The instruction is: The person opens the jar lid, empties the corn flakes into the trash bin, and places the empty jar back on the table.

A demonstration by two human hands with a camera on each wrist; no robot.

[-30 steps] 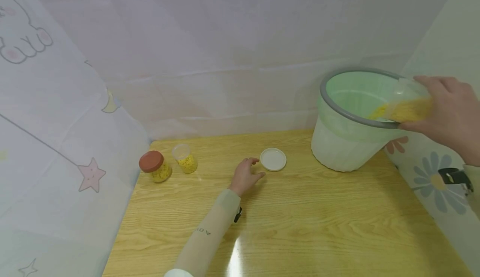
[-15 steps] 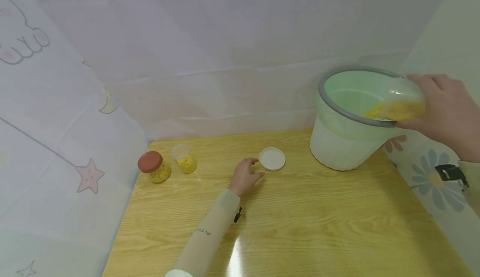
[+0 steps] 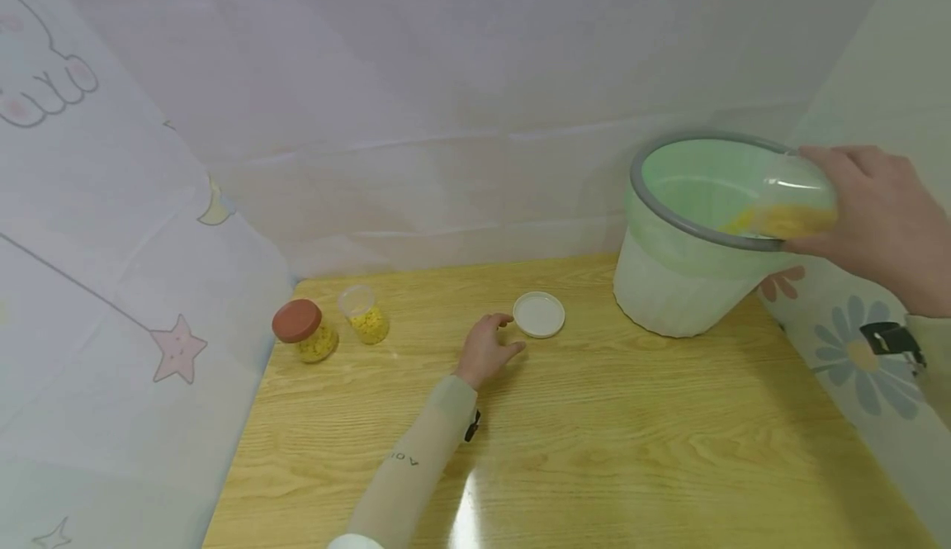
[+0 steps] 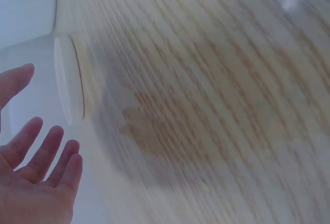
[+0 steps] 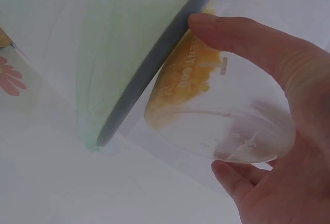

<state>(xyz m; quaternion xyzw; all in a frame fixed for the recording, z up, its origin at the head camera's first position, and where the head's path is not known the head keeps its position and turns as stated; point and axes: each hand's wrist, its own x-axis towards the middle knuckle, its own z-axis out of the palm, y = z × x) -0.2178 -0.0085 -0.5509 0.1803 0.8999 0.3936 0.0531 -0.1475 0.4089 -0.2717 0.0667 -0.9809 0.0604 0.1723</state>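
Observation:
My right hand (image 3: 880,215) grips a clear jar (image 3: 798,190), tipped sideways with its mouth over the rim of the green-lined bucket (image 3: 669,272). Yellow bits (image 5: 193,69) lie along the jar's lower side, and some show at its mouth. In the right wrist view the thumb and fingers wrap the jar close to the grey rim (image 5: 149,69). My left hand (image 3: 486,351) rests over the table with loosely bent fingers, just beside a round white lid (image 3: 539,314). The left wrist view shows a gap between those fingers and the lid (image 4: 68,80).
At the table's back left stand a red-lidded jar (image 3: 305,330) and a lidless clear cup (image 3: 364,315), both holding yellow bits. A white cloth (image 3: 401,120) hangs behind the wooden table (image 3: 594,442). Patterned sheets (image 3: 89,326) flank both sides.
The tilted jar has shifted slightly left over the bucket, and the yellow bits in it look fewer. My left hand and the lid stay where they were.

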